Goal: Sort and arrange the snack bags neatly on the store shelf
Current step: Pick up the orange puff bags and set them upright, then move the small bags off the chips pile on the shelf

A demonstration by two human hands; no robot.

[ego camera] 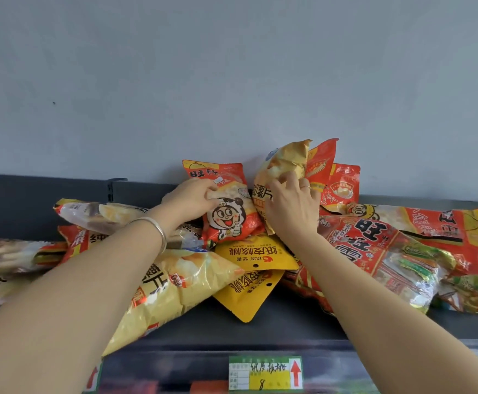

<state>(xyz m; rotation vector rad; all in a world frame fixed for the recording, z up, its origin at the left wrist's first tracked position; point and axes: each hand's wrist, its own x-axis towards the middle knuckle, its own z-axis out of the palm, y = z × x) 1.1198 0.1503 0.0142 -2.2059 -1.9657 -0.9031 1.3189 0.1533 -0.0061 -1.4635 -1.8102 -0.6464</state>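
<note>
1. The shelf [274,325] is a dark deck set against a grey wall [232,66]. Snack bags lie heaped across it from the left end to the right end, overlapping at mixed angles.
2. The left hand [192,199] reaches into the middle of the heap, near the back edge. Its fingers are curled onto the left edge of the red cartoon bag [229,217] and pinch it. A silver bangle [158,231] sits on the wrist.
3. The red cartoon bag stands tilted, with its top toward the wall and its printed face toward the front edge. Its bottom rests on the pouches below.
4. The right hand [291,209] is just right of the red cartoon bag. Its fingers are curled round the lower part of the crumpled yellow bag [284,163] and grip it. One finger carries a ring [306,186].
5. The crumpled yellow bag stands upright at the back edge and touches the red cartoon bag. Small red bags [343,186] stand behind it to the right.
6. Two yellow pouches [256,254] overlap at mid-shelf. A corner of the lower one points at the front edge.
7. The large yellow crisp bag [181,282] lies diagonally under the left forearm. Its lower end reaches the front edge.
8. The large red bag [374,245] lies under the right forearm, toward the right end. A red-and-yellow bag [436,226] lies behind it.
9. A green-and-yellow price label [266,372] is fixed below the front edge. It shows a red upward arrow and a handwritten 8.
</note>
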